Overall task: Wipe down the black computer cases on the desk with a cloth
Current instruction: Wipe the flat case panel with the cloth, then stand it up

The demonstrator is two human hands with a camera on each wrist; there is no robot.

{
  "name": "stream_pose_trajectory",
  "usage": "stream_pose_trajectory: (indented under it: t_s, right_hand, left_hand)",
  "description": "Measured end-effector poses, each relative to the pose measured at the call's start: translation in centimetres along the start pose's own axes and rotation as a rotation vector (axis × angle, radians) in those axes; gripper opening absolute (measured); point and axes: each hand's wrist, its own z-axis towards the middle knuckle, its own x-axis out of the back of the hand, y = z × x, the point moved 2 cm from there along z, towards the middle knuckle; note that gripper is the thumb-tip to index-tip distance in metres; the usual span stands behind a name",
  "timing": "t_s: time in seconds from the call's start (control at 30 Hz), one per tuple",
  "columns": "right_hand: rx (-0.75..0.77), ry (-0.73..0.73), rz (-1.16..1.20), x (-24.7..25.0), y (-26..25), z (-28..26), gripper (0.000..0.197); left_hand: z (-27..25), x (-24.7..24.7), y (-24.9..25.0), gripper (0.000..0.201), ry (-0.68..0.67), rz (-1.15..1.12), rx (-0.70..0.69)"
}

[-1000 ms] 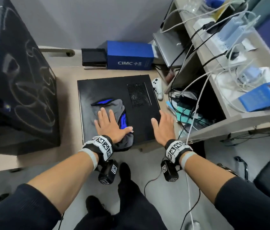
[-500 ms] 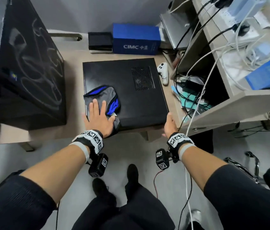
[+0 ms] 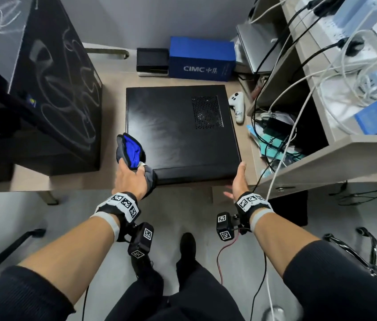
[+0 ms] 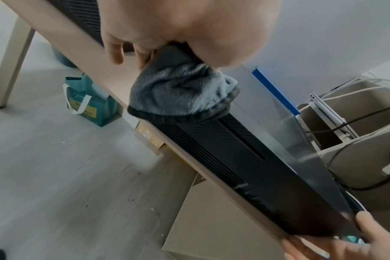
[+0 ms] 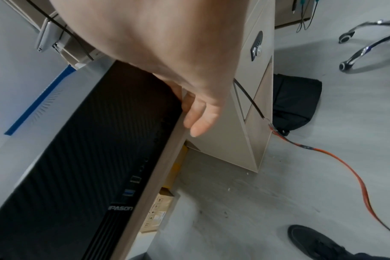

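A flat black computer case lies on the beige desk. My left hand grips a bunched grey and blue cloth at the case's near-left corner. In the left wrist view the grey cloth hangs from the palm over the left end of the case's front panel. My right hand is at the near-right corner with straight fingers; the right wrist view shows its fingers against the end of the case front and the desk edge. A tall black case with pale smear marks stands on the left.
Behind the flat case stand a blue box and a small black box. A white controller lies to its right, beside shelves full of cables. On the floor are a teal bag, an orange cable and a chair base.
The left hand slid the cloth from the case top to the near-left corner and bunched it in a grip. The right hand came off the top to the near-right corner.
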Motion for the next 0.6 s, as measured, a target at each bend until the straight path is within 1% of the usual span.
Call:
stream_pose_trajectory:
  t_s: [0.1, 0.17, 0.2, 0.3, 0.37, 0.4, 0.47, 0.53, 0.57, 0.6]
  right_hand:
    - [0.005, 0.008, 0.001, -0.3, -0.7, -0.3, 0.076]
    - [0.006, -0.004, -0.023, -0.5, -0.9, -0.2, 0.081]
    - [0.006, -0.009, -0.034, -0.5, -0.9, -0.2, 0.089]
    - [0.034, 0.007, -0.052, -0.1, 0.1, 1.5, 0.128]
    - [0.024, 0.006, -0.066, 0.2, 0.8, 3.1, 0.145]
    - [0.011, 0.002, -0.071, 0.2, 1.0, 3.3, 0.15]
    - [-0.012, 0.011, -0.078, 0.1, 1.2, 3.4, 0.155]
    - [-0.014, 0.041, -0.079, -0.3, 0.8, 2.1, 0.159]
    - [-0.011, 0.045, -0.056, -0.6, 0.3, 1.4, 0.158]
    - [-0.006, 0.043, -0.026, -1.0, -0.2, 0.4, 0.153]
  left_hand:
    - [0.2, 0.3, 0.0, 0.049, -0.019, -0.103, -0.02]
    - [0.3, 0.5, -0.2, 0.042, -0.027, -0.131, -0.014]
    - [0.3, 0.6, -0.2, 0.04, -0.03, -0.133, -0.004]
    - [0.4, 0.7, -0.4, 0.039, -0.035, -0.117, 0.019]
    - [0.6, 0.8, -0.8, 0.039, -0.048, -0.113, 0.027]
    - [0.8, 0.8, -1.0, 0.038, -0.058, -0.117, 0.031]
    - [1.1, 0.9, -1.5, 0.037, -0.069, -0.135, 0.025]
    - [1.4, 1.0, -1.9, 0.039, -0.084, -0.168, 0.014]
    - [1.6, 1.1, -2.1, 0.04, -0.091, -0.18, 0.007]
    - [1.8, 1.2, -2.3, 0.039, -0.095, -0.19, 0.006]
